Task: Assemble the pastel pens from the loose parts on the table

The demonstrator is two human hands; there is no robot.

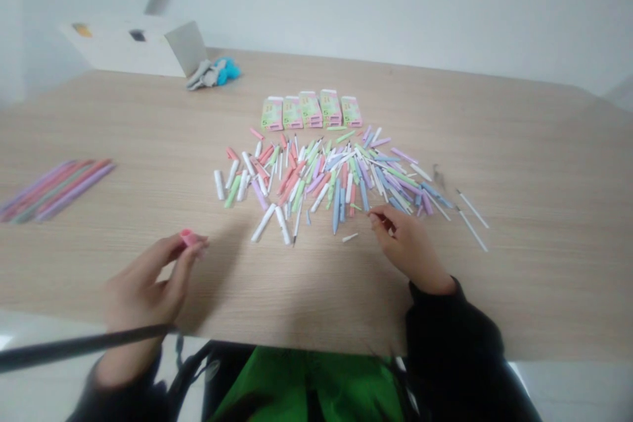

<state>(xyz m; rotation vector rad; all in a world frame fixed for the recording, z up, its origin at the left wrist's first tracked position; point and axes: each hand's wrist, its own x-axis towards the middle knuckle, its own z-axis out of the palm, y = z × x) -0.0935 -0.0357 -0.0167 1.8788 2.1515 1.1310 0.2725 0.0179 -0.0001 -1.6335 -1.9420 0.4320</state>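
Observation:
My left hand [148, 283] is raised over the wooden table [148, 145], pinching a small pink plastic piece [186, 237], perhaps a pen cap, between thumb and fingers. My right hand [405, 245] sits at the near edge of a loose heap of pastel pink, green, blue, purple and white pen parts [316, 184]. Its fingertips are curled together beside a blue barrel [337, 208]. Whether they pinch anything thin is hidden. A row of long pink, purple and green sticks [57, 190] lies far to my left.
Several green and pink boxes [311, 110] stand in a row behind the heap. Thin white rods [472, 214] lie to the right. A cardboard box [133, 46] and grey and blue cloth [213, 74] sit at the back. A dark rod [74, 346] crosses the near left.

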